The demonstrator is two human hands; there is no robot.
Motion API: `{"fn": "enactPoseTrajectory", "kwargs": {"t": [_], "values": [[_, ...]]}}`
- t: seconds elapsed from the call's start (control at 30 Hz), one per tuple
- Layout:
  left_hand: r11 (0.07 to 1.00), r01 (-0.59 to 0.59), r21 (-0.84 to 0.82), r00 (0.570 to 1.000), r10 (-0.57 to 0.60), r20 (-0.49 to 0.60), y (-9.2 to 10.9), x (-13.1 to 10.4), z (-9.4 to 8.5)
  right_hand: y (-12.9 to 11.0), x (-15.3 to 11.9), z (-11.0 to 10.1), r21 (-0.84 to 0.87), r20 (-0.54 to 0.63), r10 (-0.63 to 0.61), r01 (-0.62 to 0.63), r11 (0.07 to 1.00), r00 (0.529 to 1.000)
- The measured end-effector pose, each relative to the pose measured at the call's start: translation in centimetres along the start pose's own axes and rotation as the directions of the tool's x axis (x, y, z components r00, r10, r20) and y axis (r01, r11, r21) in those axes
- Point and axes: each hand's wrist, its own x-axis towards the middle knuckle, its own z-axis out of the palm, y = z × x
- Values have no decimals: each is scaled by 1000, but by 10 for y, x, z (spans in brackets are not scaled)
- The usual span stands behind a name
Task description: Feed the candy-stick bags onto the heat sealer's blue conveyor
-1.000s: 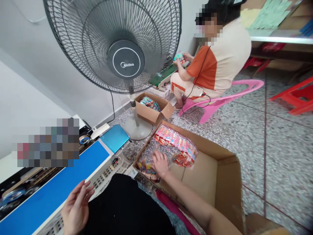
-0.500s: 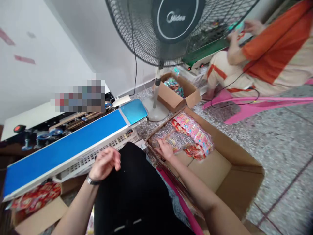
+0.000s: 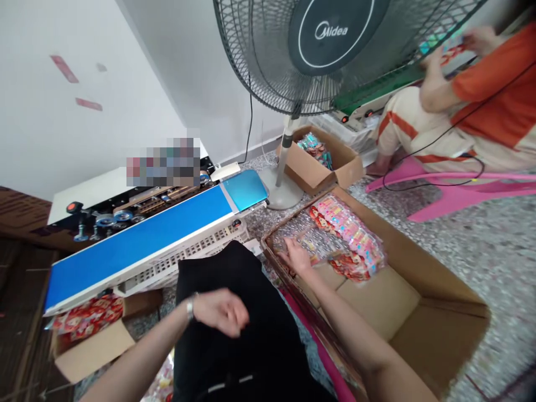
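"Two bare grips show; where is each, measured from the big carton?"

"The right grip is inside the carton's left end, close to its near wall. Its fingers are half curled beside some shiny clear plastic — I can't tell whether they have hold of any."

"And the left grip?"

"Outside the carton, to its left, above the black cloth on the lap. The fingers are loosely bent, partway open, with nothing visible in them."

"Where are the packets?"

"Pink-and-red packets lie overlapping in a row along the carton's far wall. A red cluster lies on its bottom, nearer the middle."

"What else is around it?"

"Just beyond the carton, a smaller box with teal packets stands by the fan. The blue belt runs to the carton's left. Beyond the carton's far side — on a pink chair — sits a person with an orange sleeve."
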Motion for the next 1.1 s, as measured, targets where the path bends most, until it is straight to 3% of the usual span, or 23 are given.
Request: {"fn": "enactPoseTrajectory", "kwargs": {"t": [0.03, 0.1, 0.13, 0.17, 0.2, 0.27, 0.3, 0.4, 0.47, 0.57, 0.67, 0.73, 0.8, 0.87, 0.93, 1.0, 1.1], "values": [[983, -186, -8, 950, 178, -257, 8, 4, -9, 0, 0, 1, 10, 0, -4, 4, 1000, 1000], [897, -442, 17, 774, 391, -499, 38, 6, -31, 0, -1, 2, 41, -14, -33, 34, 999, 999], [789, -610, 72, 576, 503, -644, 56, 5, -40, -1, -2, 3, 64, -23, -51, 52, 997, 998], [729, -679, 83, 469, 518, -715, 71, 4, -45, -2, -3, 4, 87, -30, -64, 66, 994, 998], [755, -654, 44, 494, 471, -731, 81, 4, -45, -3, -4, 4, 107, -34, -68, 72, 992, 997], [876, -481, -25, 637, 330, -697, 83, 9, -35, -4, -4, 4, 139, -37, -61, 66, 988, 997], [921, -389, -17, 689, 278, -670, 76, 14, -26, -3, -5, 2, 142, -41, -56, 61, 988, 998], [964, -265, 23, 761, 224, -608, 41, 36, -2, 9, -7, -16, 174, -78, -59, 72, 982, 995], [968, -242, 58, 787, 231, -571, 24, 55, 8, 21, -11, -40, 240, -104, -65, 89, 967, 992], [957, -244, 155, 784, 288, -550, 16, 86, 18, 33, -15, -96, 349, -127, -98, 137, 927, 987], [927, -325, 187, 760, 374, -531, 23, 117, 25, 23, -14, -155, 450, -117, -259, 284, 847, 959], [909, -398, 126, 785, 408, -466, 29, 132, 27, 5, -9, -186, 485, -69, -390, 373, 791, 918], [916, -402, 22, 845, 380, -376, 34, 138, 28, -17, -2, -205, 468, -25, -468, 424, 775, 884], [931, -356, -76, 893, 315, -321, 33, 137, 25, -38, 8, -211, 429, -19, -488, 448, 784, 873], [921, -356, -156, 889, 283, -360, 30, 132, 20, -54, 18, -207, 434, -65, -482, 460, 775, 874], [879, -426, -213, 836, 293, -464, 27, 124, 13, -63, 27, -195, 521, -157, -450, 460, 719, 879], [826, -515, -230, 751, 305, -586, 30, 113, -1, -68, 36, -171, 713, -286, -302, 413, 566, 909]]}}
